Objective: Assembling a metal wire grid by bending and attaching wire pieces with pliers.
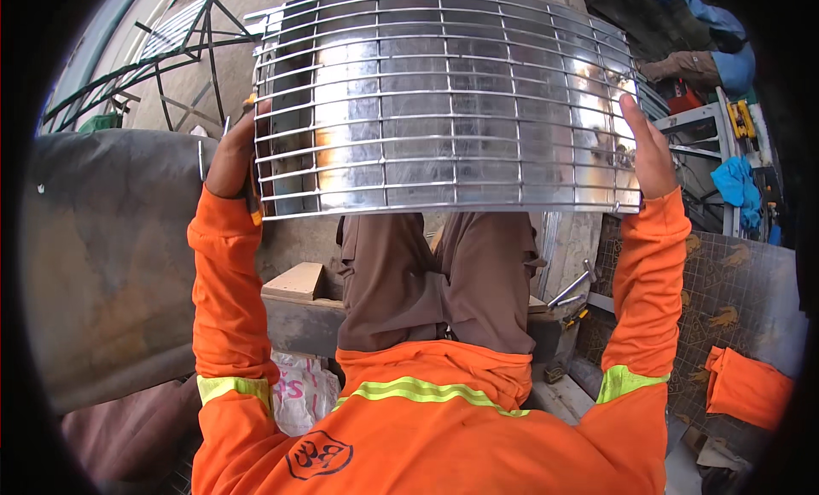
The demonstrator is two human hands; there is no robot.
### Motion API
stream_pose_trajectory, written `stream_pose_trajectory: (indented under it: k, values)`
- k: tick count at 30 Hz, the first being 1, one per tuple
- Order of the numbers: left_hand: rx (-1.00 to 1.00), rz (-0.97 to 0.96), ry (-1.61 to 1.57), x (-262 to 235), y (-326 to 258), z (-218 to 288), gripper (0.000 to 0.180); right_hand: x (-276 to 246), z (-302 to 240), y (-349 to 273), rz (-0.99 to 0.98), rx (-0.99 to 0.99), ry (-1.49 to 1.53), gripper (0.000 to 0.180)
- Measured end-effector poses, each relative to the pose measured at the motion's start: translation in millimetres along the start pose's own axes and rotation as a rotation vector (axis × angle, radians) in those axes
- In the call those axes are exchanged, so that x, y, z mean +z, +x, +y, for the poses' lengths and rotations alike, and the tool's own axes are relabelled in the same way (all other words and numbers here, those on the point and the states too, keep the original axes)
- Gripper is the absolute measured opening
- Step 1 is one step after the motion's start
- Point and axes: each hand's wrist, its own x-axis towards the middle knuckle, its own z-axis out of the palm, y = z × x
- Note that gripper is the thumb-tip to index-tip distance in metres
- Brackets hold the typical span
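Note:
A wide wire grid (450, 107) of thin shiny rods is held up above my lap. Behind its bars lies a polished metal sheet (414, 87) with brownish heat marks near both sides; whether the two are joined I cannot tell. My left hand (232, 158) grips the grid's left edge, its fingers partly hidden. A narrow orange-and-black tool (254, 207) shows beside that hand; its kind is unclear. On the other side my right hand (652, 154) clasps the right edge, thumb in front and the other fingers mostly out of sight behind.
A large grey-brown covered surface (119, 256) stands at left, with a dark metal frame (183, 60) beyond. A hammer-like tool (580, 282) and a folded orange cloth (746, 387) lie at right. Another person (725, 64) in blue crouches far right, near a blue cloth (737, 188).

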Motion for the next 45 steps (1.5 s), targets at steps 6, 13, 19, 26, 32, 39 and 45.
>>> stream_pose_trajectory:
  k: [6,13,19,26,32,39,45]
  values:
    - [-0.166,-0.047,0.063,-13.0,188.6,-30.8,0.034,0.9,99.1,139.4,0.153,-0.05,-0.225,0.087]
    - [-0.49,0.247,-0.108,-67.5,251.6,-227.8,0.044,48.5,276.2,138.8,-0.003,0.433,-0.262,0.077]
    - [-0.711,0.335,-0.068,-87.8,257.7,-314.2,0.05,65.7,362.4,135.5,-0.01,0.492,-0.183,0.068]
    - [-0.543,0.425,0.194,-131.7,283.5,-358.9,0.027,77.8,420.3,161.4,-0.035,0.598,-0.137,0.07]
    - [-0.468,0.861,0.173,-132.3,275.0,-329.3,0.027,67.0,413.7,138.4,0.106,0.494,-0.34,0.07]
    - [-0.198,0.386,-0.364,-3.5,213.4,-211.8,0.028,35.8,213.2,104.5,-0.16,0.505,-0.087,0.053]
    - [-0.18,0.045,-0.478,67.5,87.7,-196.5,0.031,109.1,97.1,4.6,-0.233,-0.018,0.163,0.027]
